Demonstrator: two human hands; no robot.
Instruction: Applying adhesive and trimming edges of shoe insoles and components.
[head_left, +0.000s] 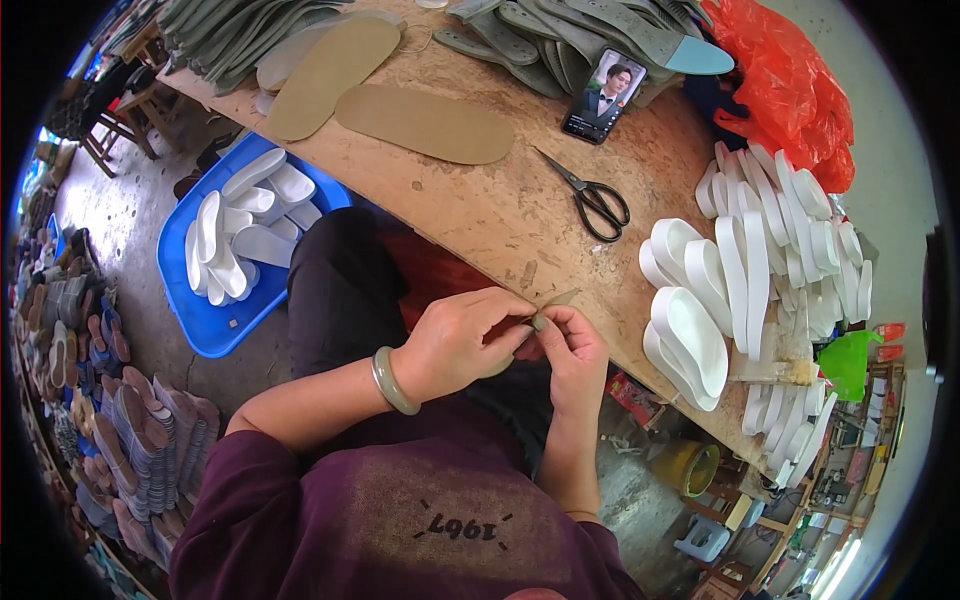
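My left hand (462, 338), with a pale bangle (393, 382) at its wrist, is closed in a pinch close to the table's near edge. Opposite it, my right hand (573, 350) pinches too, thumb and forefinger pressed together. Between the fingertips of both is a small, thin olive-green piece (562, 298); its tip pokes out above the fingers and the rest is mostly hidden. Beyond the hands, black-handled scissors (598, 207) lie on the wooden table (450, 215). Two flat olive insoles (428, 124) rest farther back, one overlapping the other.
White shoe soles (690, 345) are stacked along the table's right side, below a red plastic bag (790, 90). A lit phone (603, 97) leans against grey-green soles (560, 40). To the left, a blue tub (185, 315) holds white soles. Piled footwear (150, 455) covers the lower left floor.
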